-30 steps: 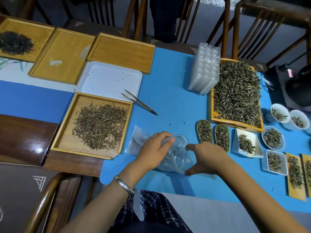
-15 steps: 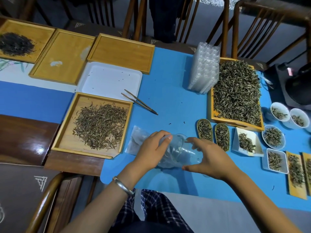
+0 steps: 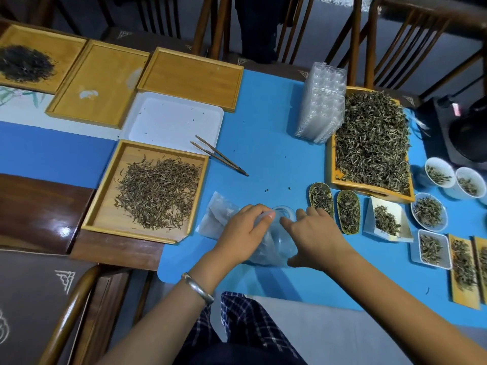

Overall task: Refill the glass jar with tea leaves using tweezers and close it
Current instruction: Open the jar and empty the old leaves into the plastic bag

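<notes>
From the head camera I'm watching my left hand curling over the tilted glass jar near the mat's front edge, while my right hand is wrapping its other side. The slick jar could be rolling free if either grip loosens. It's looking empty; the tweezers are lying untouched beside the wooden tray holding tea leaves
</notes>
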Action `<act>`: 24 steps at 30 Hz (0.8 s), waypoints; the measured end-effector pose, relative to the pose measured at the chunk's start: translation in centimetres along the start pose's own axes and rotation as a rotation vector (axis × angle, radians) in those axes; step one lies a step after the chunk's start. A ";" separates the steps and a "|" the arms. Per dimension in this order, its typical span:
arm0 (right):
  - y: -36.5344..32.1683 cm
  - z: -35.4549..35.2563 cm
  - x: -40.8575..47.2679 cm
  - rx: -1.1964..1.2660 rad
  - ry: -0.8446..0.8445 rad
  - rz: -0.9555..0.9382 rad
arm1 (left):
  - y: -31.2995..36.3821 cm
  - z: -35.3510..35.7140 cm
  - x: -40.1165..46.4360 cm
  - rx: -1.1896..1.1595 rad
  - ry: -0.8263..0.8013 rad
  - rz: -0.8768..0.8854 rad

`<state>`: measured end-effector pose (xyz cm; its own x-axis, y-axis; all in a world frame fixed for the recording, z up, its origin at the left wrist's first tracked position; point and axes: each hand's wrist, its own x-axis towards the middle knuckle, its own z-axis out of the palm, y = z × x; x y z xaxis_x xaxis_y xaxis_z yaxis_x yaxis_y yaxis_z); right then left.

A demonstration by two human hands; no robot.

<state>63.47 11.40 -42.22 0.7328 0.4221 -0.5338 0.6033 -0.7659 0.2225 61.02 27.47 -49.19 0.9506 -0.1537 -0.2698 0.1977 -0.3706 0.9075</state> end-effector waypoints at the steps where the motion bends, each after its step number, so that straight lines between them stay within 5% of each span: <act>1: 0.0 -0.1 0.1 0.007 0.015 -0.002 | 0.0 0.0 0.0 0.002 0.002 0.002; 17: 1.5 1.6 -0.7 0.265 0.070 0.055 | -0.4 -0.6 -0.2 -0.050 0.043 -0.006; 24: 2.2 4.5 -3.3 0.954 0.260 0.125 | 0.2 -1.8 -0.3 -0.148 0.145 0.035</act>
<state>60.99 6.11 -43.63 0.8888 0.3172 -0.3308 0.0948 -0.8334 -0.5445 61.16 29.10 -48.36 0.9798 -0.0267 -0.1982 0.1871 -0.2276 0.9556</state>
